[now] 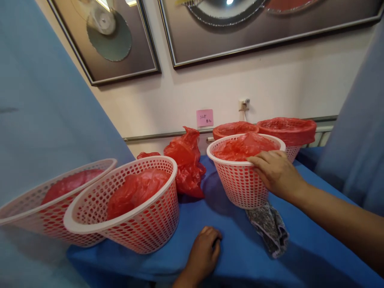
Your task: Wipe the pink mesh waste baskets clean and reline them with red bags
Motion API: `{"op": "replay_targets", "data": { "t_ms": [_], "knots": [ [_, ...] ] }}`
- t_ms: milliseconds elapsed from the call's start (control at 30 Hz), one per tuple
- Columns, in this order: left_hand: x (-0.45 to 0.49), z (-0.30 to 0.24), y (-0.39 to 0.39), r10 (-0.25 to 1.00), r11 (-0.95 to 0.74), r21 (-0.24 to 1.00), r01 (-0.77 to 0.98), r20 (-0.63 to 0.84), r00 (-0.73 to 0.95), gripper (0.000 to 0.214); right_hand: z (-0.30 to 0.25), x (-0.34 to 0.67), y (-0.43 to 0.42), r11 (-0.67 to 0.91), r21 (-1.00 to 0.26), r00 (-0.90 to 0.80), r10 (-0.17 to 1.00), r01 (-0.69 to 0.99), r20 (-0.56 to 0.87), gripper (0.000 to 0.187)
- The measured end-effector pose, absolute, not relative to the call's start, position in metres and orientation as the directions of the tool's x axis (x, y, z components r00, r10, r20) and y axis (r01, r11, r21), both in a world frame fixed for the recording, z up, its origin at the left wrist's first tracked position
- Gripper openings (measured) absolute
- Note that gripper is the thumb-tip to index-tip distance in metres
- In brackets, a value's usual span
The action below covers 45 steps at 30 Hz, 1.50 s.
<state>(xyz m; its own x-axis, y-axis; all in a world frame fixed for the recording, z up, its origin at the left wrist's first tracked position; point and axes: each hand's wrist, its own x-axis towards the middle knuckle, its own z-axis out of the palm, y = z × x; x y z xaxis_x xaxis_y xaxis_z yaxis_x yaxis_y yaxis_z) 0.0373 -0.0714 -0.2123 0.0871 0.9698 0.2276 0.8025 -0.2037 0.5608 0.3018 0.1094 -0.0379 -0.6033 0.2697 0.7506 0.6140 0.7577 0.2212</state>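
My right hand (pixel 276 174) grips the rim and side of a white perforated basket (pixel 240 184) that holds a red plastic bag (pixel 243 147). The basket stands on a table under a blue cloth (pixel 216 212), partly over a grey rag (pixel 270 228). My left hand (pixel 204 254) rests on the blue cloth near the front edge, fingers curled under into a loose fist with nothing showing in them. A second white basket (pixel 138 208) with a crumpled red bag (pixel 135 190) stands to the left of it.
A third white basket (pixel 36 212) with a red bag sits at far left. A loose red bag (pixel 187 164) lies between the baskets. Two baskets lined with red bags (pixel 288 130) stand at the back. Blue fabric hangs on both sides. A pink note (pixel 204 117) and a socket (pixel 244 104) are on the wall.
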Motion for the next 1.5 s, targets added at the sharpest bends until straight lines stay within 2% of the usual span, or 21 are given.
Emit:
{"op": "replay_targets", "data": {
  "t_ms": [133,300,533,633,733,800,900,1033,1167,1233,1367,1500],
  "knots": [
    [0.038,-0.210,-0.070,0.972,-0.199,0.584,0.787,0.221,0.082,0.022,-0.023,0.327,0.115,0.709,0.209,-0.559,0.304,0.674,0.771,0.028],
    [0.036,-0.214,-0.070,0.972,-0.199,0.584,0.787,0.218,0.084,0.021,-0.007,0.381,0.116,0.573,0.209,-0.484,0.383,0.793,0.787,0.028],
    [0.048,-0.201,-0.037,0.989,-0.132,0.571,0.810,0.132,0.068,0.020,-0.059,0.430,0.129,0.404,0.264,-0.451,0.490,0.876,0.746,0.023],
    [0.061,-0.194,0.002,0.983,-0.170,0.638,0.751,0.167,0.081,0.020,-0.070,0.427,0.125,0.385,0.286,-0.451,0.461,0.878,0.764,0.027],
    [0.070,-0.202,0.043,0.983,-0.160,0.781,0.603,0.185,0.021,0.019,-0.065,0.404,0.112,0.412,0.291,-0.449,0.366,0.864,0.815,0.034],
    [0.070,-0.213,0.064,0.987,-0.123,0.860,0.495,0.156,-0.026,0.017,-0.057,0.380,0.103,0.485,0.269,-0.457,0.324,0.832,0.828,0.038],
    [0.064,-0.229,0.080,0.992,-0.092,0.913,0.399,0.121,-0.047,0.017,-0.039,0.331,0.102,0.622,0.210,-0.497,0.333,0.755,0.801,0.039],
    [0.050,-0.240,0.090,0.994,-0.063,0.966,0.251,0.082,-0.066,0.011,-0.008,0.250,0.140,0.661,0.113,-0.516,0.454,0.742,0.726,0.037],
    [0.036,-0.244,0.101,0.994,-0.014,0.992,0.124,0.027,-0.101,0.009,0.008,0.183,0.205,0.495,0.034,-0.439,0.734,0.868,0.519,0.044],
    [0.031,-0.246,0.107,0.990,0.009,0.997,0.082,0.003,-0.139,0.013,0.004,0.167,0.233,0.418,0.043,-0.395,0.813,0.907,0.428,0.047],
    [0.027,-0.251,0.113,0.982,0.026,0.998,0.052,-0.016,-0.186,0.017,-0.015,0.165,0.267,0.341,0.062,-0.339,0.867,0.938,0.364,0.035],
    [0.030,-0.254,0.114,0.981,0.029,0.998,0.063,-0.017,-0.191,0.011,-0.015,0.174,0.276,0.355,0.112,-0.372,0.864,0.928,0.338,0.035]
  ]
}}
